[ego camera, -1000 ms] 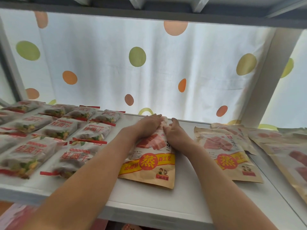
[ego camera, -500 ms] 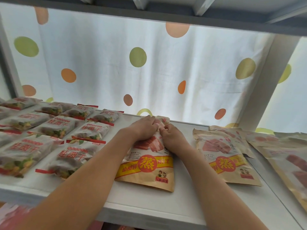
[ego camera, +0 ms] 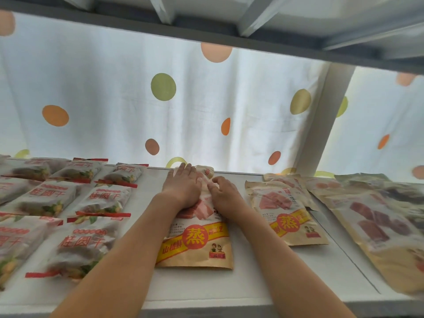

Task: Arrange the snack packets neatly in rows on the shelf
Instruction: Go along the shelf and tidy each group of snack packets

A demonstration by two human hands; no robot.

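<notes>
A brown paper snack packet (ego camera: 197,246) with a yellow band and a red circle lies flat in the middle of the white shelf (ego camera: 263,285). My left hand (ego camera: 183,187) presses flat on its upper part. My right hand (ego camera: 226,193) rests beside it on the same packet, fingers curled at the top edge. A second packet seems to lie under the first at the back, mostly hidden by my hands. A matching brown packet (ego camera: 286,212) lies to the right. Rows of clear packets with red lettering (ego camera: 91,198) fill the left side.
Larger brown pouches (ego camera: 378,228) lie on the adjoining shelf at the far right, past a seam. A white upright post (ego camera: 321,125) stands at the back right. A dotted white curtain (ego camera: 160,99) closes the back. The upper shelf's frame (ego camera: 206,31) hangs overhead.
Both hands have slid a little further back along the middle packet, the left hand flattening out over its top. The view has tilted slightly upward.
</notes>
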